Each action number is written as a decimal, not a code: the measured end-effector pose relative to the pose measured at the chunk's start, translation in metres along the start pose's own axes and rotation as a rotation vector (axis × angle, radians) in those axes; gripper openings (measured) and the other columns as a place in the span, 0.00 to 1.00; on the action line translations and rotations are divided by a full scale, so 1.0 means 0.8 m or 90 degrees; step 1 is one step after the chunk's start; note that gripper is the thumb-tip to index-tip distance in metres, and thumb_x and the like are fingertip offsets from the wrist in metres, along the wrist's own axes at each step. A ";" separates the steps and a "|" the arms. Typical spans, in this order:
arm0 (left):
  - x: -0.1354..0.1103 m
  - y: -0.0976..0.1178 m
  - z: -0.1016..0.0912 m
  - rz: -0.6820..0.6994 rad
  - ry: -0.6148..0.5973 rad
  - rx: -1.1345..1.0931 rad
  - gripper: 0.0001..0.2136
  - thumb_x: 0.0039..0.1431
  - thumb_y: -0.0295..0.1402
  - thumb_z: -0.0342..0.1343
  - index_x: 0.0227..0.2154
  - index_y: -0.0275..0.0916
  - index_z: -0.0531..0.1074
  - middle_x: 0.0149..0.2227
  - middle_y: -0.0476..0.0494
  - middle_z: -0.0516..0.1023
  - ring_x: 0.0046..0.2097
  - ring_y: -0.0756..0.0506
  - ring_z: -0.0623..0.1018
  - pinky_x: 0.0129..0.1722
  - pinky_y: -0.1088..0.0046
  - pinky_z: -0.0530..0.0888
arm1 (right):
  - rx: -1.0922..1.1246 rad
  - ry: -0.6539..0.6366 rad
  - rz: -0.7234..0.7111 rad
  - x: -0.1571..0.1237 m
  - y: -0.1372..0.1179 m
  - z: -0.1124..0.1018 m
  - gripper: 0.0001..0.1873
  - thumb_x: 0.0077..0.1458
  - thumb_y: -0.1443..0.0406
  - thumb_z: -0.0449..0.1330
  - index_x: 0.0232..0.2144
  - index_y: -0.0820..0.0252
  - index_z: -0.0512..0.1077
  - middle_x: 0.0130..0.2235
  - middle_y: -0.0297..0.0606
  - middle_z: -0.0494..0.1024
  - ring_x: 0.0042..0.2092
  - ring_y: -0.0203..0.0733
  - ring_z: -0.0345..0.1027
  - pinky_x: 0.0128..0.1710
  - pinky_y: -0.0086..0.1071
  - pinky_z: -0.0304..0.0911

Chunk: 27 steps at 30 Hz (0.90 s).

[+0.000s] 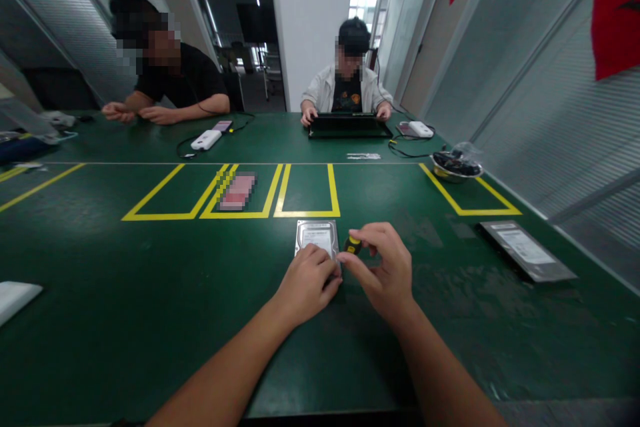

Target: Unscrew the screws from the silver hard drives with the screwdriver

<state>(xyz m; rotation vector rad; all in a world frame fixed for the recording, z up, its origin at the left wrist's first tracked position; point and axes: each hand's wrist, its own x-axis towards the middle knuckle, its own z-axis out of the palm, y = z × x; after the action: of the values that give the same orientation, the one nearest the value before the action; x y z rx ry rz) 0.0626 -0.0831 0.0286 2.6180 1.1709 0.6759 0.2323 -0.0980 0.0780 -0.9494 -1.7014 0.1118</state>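
A silver hard drive (316,232) with a white label sits on the green table in front of me. My left hand (313,280) covers its near half, fingers curled over it and gripping it, with the thumb by its right edge. Just right of the drive, my right hand (385,267) pinches a stubby black-and-yellow screwdriver (353,245) between thumb and fingers. Its handle shows beside the drive's right edge. Whether its tip touches the drive is hidden.
A larger flat metal unit (525,250) with a label lies at right. Beyond it stands a metal bowl (456,170) of dark parts. Yellow tape (307,214) marks rectangles on the table (150,293). Two people sit opposite; one holds a black panel (350,125).
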 end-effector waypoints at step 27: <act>0.001 0.000 -0.001 0.012 -0.003 -0.003 0.04 0.60 0.32 0.55 0.31 0.39 0.71 0.36 0.44 0.73 0.43 0.42 0.69 0.47 0.61 0.68 | 0.002 -0.021 0.011 -0.001 0.001 0.003 0.19 0.53 0.70 0.63 0.48 0.55 0.71 0.40 0.38 0.72 0.41 0.39 0.67 0.39 0.36 0.66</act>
<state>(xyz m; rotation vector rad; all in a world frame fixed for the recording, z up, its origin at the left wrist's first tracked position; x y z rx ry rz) 0.0627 -0.0821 0.0295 2.6290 1.1436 0.6754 0.2306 -0.0971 0.0761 -0.9649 -1.7228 0.1412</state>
